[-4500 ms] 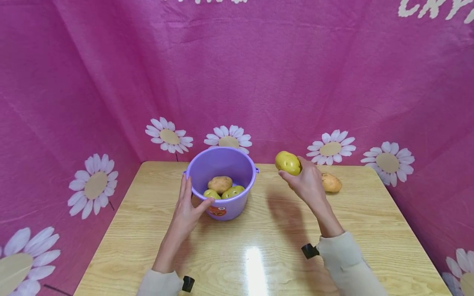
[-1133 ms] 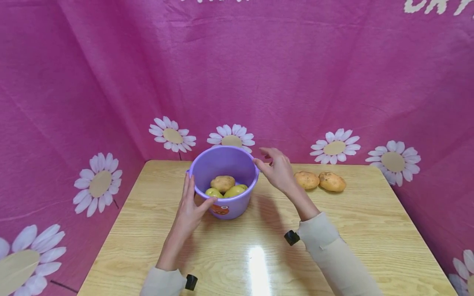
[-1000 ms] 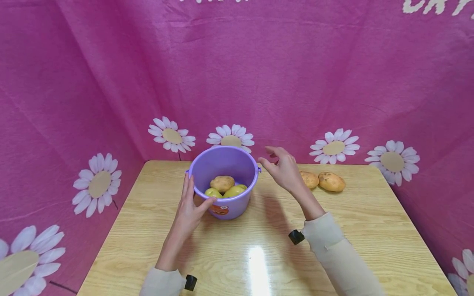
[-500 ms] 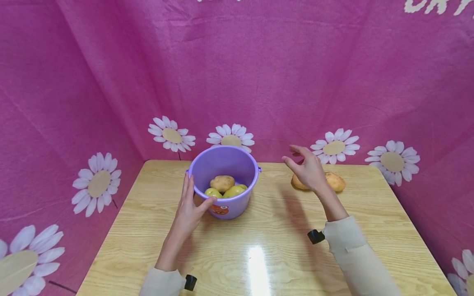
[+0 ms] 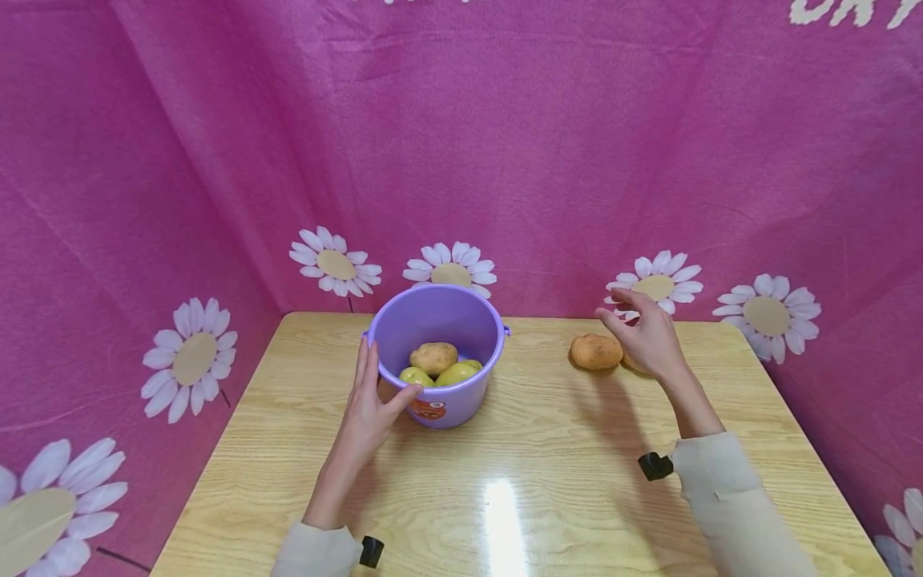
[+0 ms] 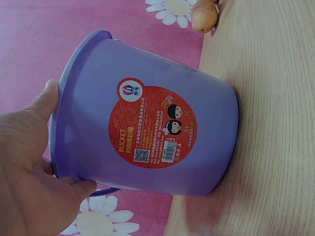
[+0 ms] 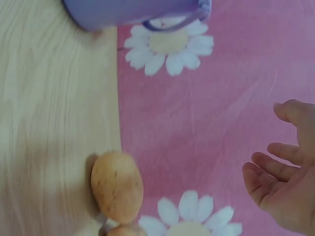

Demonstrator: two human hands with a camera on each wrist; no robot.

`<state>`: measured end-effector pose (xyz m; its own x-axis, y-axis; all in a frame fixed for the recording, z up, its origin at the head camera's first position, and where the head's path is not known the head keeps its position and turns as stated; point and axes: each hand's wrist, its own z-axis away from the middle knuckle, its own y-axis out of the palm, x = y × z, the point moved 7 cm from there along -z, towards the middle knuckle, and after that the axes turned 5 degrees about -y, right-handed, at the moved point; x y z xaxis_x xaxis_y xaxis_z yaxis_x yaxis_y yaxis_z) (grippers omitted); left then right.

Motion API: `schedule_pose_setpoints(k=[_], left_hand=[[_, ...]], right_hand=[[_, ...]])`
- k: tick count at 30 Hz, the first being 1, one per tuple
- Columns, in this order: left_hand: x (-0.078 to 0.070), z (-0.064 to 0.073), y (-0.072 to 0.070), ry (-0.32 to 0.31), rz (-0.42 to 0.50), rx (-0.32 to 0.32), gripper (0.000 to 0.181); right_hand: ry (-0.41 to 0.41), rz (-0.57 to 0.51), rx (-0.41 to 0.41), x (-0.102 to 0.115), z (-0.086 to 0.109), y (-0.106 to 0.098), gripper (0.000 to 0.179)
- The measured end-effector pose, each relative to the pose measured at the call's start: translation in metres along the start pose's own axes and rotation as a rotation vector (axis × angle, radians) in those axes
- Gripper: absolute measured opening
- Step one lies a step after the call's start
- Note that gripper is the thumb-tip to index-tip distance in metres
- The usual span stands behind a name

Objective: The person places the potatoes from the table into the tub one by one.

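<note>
Currently, we're gripping the bucket with our left hand. Our right hand, loosely spread, is hovering near a potato.

A cloth booth is enclosing the hands: pink curtains with printed daisies are hanging beyond them and to either side, and a wood-grain tabletop is lying beneath. The curtains are hiding the kind of building around it.
</note>
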<state>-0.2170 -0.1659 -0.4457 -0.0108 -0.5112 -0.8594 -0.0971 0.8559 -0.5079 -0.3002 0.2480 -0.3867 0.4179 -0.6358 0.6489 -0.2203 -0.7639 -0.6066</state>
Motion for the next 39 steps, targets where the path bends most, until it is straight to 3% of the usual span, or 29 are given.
schedule_pose_setpoints(k=[24,39], left_hand=[[-0.001,0.001,0.0,0.005,0.009,-0.003,0.103],[0.0,0.001,0.0,-0.004,0.012,0.001,0.103]], right_hand=[[0.101,0.157,-0.007,-0.092,0.029,-0.064,0.057],[0.143,0.158,0.005,-0.107,0.038,-0.075,0.062]])
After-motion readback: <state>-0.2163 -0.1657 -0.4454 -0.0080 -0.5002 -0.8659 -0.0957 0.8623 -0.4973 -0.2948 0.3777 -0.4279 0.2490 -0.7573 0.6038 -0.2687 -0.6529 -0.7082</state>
